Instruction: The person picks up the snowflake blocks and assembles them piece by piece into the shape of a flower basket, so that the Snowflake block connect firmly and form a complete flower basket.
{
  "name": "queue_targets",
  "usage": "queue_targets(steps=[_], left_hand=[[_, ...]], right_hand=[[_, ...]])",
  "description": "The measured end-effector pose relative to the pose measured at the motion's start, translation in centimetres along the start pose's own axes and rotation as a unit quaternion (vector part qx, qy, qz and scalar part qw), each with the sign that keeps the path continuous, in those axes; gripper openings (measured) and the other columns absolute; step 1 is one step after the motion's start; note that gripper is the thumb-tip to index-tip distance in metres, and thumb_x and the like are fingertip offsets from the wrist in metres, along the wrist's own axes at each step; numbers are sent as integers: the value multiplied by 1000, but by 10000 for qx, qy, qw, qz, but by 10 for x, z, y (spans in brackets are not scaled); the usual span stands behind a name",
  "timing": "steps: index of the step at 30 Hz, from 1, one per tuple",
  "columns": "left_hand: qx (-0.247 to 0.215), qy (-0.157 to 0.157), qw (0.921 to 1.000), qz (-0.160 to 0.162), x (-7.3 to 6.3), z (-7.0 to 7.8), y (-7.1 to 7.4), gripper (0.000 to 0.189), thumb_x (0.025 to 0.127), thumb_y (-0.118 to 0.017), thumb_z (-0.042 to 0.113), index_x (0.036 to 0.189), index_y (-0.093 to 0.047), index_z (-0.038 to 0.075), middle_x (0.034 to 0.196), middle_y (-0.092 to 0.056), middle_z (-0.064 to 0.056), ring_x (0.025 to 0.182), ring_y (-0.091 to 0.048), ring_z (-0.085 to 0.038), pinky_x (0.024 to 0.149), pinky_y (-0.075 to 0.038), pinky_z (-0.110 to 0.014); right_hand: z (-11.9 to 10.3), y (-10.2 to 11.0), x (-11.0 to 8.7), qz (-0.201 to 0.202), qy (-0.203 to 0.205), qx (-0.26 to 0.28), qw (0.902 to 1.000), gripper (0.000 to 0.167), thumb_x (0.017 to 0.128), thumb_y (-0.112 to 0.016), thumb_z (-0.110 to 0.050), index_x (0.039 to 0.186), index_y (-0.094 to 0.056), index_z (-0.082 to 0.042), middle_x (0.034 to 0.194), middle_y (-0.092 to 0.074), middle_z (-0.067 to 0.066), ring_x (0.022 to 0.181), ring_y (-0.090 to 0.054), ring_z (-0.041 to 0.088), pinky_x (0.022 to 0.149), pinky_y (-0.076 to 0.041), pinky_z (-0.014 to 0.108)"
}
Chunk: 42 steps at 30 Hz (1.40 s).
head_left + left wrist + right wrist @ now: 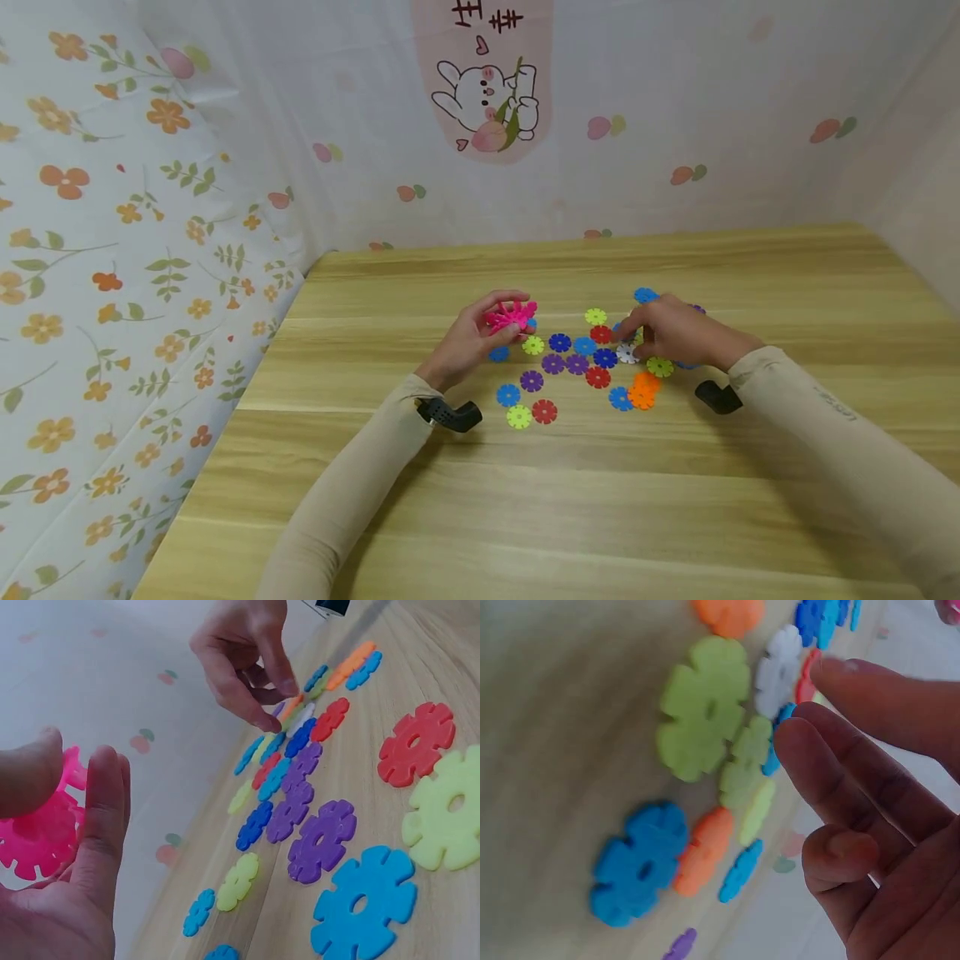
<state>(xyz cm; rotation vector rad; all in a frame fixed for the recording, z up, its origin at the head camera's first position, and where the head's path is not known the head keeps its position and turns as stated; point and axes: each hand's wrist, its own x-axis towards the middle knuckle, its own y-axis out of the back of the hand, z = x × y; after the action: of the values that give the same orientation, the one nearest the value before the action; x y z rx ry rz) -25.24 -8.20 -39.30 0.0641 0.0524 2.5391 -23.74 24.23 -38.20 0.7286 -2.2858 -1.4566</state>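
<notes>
Between the thumb and fingers of my left hand (467,340) is a bright pink cluster of notched snowflake discs (512,318), joined together and held up above the table. The left wrist view shows part of this pink cluster (37,836), the rest hidden by the hand. My right hand (678,329) reaches down over the scattered discs, fingers loosely bent. In the right wrist view its thumb and fingertips are apart with nothing between them, close to a white disc (778,671), a red disc (807,677) and a blue disc (780,739).
Loose flower-shaped discs lie across the wooden table (525,508): purple (532,381), light blue (508,395), yellow-green (519,417), red (544,411) and overlapping orange ones (643,390). A patterned cloth (637,183) hangs behind the table's far edge.
</notes>
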Motion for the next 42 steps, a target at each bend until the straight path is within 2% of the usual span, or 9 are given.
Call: queue_targets(steps=[9, 16, 21, 23, 27, 31, 34, 39, 42], left_hand=[[12, -103, 9995, -285, 2, 1, -4, 49, 98, -59, -1, 144, -45, 7, 139, -45, -35, 125, -57, -51, 105, -48, -61], [172, -253, 9991, -308, 4, 0, -7, 49, 98, -57, -3, 145, -44, 7, 141, -44, -33, 121, -59, -52, 100, -54, -54], [648, -160, 9976, -173, 4, 1, -9, 49, 99, -59, 3, 145, -45, 12, 141, -46, -23, 116, -64, -47, 90, -60, -48], [737, -114, 9970, -202, 5, 0, -11, 49, 99, -60, 4, 145, -45, 14, 140, -48, -21, 115, -65, -45, 92, -59, -47], [855, -167, 9957, -307, 5, 1, -15, 48, 98, -60, 3, 143, -46, 13, 136, -54, -21, 119, -65, -41, 99, -57, -45], [1299, -274, 9908, -254, 6, 2, -21, 47, 99, -60, 4, 143, -46, 12, 141, -51, -11, 123, -64, -30, 101, -56, -39], [1541, -344, 9873, -179, 8, 3, -26, 46, 99, -60, 6, 143, -46, 12, 142, -51, -9, 124, -61, -26, 101, -55, -36], [1709, -468, 9841, -116, 9, 3, -32, 47, 100, -59, 9, 145, -44, 9, 145, -49, -10, 128, -56, -28, 105, -53, -40], [1735, -537, 9833, -111, 8, 4, -34, 48, 100, -61, 11, 145, -44, 11, 146, -49, -10, 129, -55, -28, 107, -51, -42]], right_hand=[[-3, -10, 0, 88, 85, -338, 9994, 25, 77, -84, -2, 100, -80, -10, 95, -73, 4, 63, -51, 5, 60, -50, 18], [0, -11, 2, 102, -139, -100, 9998, 31, 77, -82, 1, 107, -76, -6, 94, -72, 6, 65, -52, 9, 59, -50, 19], [3, -9, 1, 83, -251, 69, 9996, 17, 81, -80, -1, 94, -79, -11, 83, -63, 1, 70, -49, 12, 60, -46, 21], [3, -8, -1, 130, -229, 199, 9995, 14, 85, -76, -1, 88, -78, -15, 86, -64, 0, 72, -51, 12, 62, -46, 21], [-5, -4, 0, 292, -122, 718, 9969, 16, 90, -71, -2, 91, -76, -17, 92, -71, 1, 71, -58, 12, 63, -50, 22], [-26, -5, 6, 760, 55, 1440, 9866, 11, 94, -68, -6, 99, -73, -14, 83, -73, 5, 66, -66, 17, 59, -53, 23], [-42, -8, 10, 1283, 194, 1807, 9749, 15, 96, -65, -5, 108, -73, -10, 83, -75, 9, 69, -71, 21, 58, -55, 22], [-56, -15, 14, 1775, 458, 2112, 9601, 25, 96, -62, 2, 118, -73, -3, 90, -78, 14, 75, -75, 14, 68, -61, 23], [-60, -19, 15, 1974, 594, 2111, 9555, 24, 95, -63, 3, 116, -74, -2, 88, -78, 16, 73, -72, 5, 64, -60, 24]])
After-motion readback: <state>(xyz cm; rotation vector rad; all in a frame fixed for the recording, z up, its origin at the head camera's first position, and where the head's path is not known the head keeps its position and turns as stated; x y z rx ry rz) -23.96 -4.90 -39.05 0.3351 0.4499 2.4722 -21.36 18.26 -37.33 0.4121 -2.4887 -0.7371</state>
